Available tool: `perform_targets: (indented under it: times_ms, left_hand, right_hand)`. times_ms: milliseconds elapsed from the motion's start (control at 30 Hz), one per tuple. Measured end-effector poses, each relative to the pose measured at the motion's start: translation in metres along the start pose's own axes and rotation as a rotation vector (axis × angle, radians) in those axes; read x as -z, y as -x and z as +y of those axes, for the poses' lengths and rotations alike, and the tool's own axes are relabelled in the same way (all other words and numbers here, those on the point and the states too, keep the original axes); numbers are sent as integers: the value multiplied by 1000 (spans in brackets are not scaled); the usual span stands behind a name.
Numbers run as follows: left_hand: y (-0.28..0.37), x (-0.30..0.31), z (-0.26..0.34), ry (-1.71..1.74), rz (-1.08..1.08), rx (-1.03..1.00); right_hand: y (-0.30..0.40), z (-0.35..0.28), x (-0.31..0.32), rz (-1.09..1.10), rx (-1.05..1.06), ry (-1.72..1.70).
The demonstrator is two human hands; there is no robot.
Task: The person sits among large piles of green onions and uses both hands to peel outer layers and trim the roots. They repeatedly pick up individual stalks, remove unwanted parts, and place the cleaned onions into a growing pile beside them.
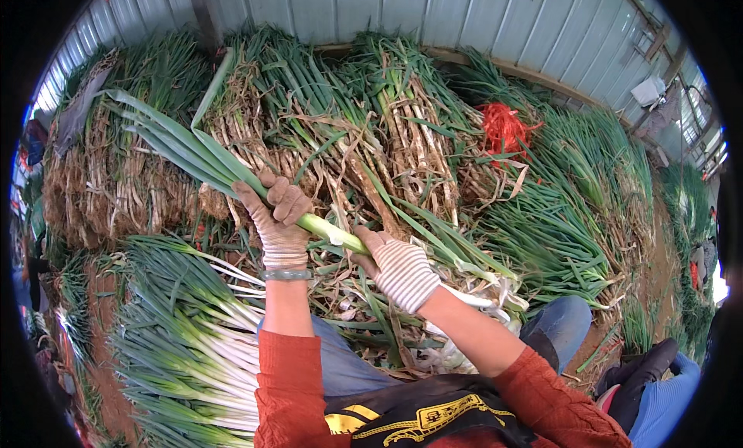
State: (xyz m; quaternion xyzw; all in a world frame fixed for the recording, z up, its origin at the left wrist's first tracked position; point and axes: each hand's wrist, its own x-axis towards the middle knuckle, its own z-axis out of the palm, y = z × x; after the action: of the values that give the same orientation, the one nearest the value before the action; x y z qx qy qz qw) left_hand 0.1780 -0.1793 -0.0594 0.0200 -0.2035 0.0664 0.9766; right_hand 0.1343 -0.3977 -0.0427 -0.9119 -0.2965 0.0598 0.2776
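My left hand (278, 215), in a striped work glove with brown fingers, is closed around a green onion (325, 227) just where its leaves fan out to the upper left. At the lower part of that same stalk, my right hand (395, 262), gloved alike, grips it with fingers and thumb; the stalk's root end is hidden by this hand. Below the hands lie stripped outer leaves and dry husks (406, 343). To the left of my left forearm is a pile of clean green onions (203, 343) with white stems.
Untrimmed onion bundles (151, 186) with soil on their roots line the corrugated metal wall (383, 12). Red plastic twine (505, 128) rests on them. More onions (545, 233) lie to the right. Part of another person (662, 396) shows at the lower right.
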Motion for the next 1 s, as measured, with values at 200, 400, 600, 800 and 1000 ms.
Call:
perform_targets:
  times_ms: [200, 400, 600, 800, 1000]
  left_hand:
    - [4, -13, 10, -77, -131, 7]
    - [4, -31, -3, -71, -294, 100]
    - [6, -36, -13, -125, -266, 45]
    - [2, -11, 31, -160, 497, -125]
    - [-3, 5, 27, -418, 896, -178]
  right_hand:
    - [-7, 2, 6, -159, -24, -456]
    - [-4, 25, -13, -217, -288, -845]
    - [-15, 44, -26, -112, -670, -1371]
    - [28, 81, -9, -288, -456, -1023]
    - [102, 85, 5, -595, -519, -1102]
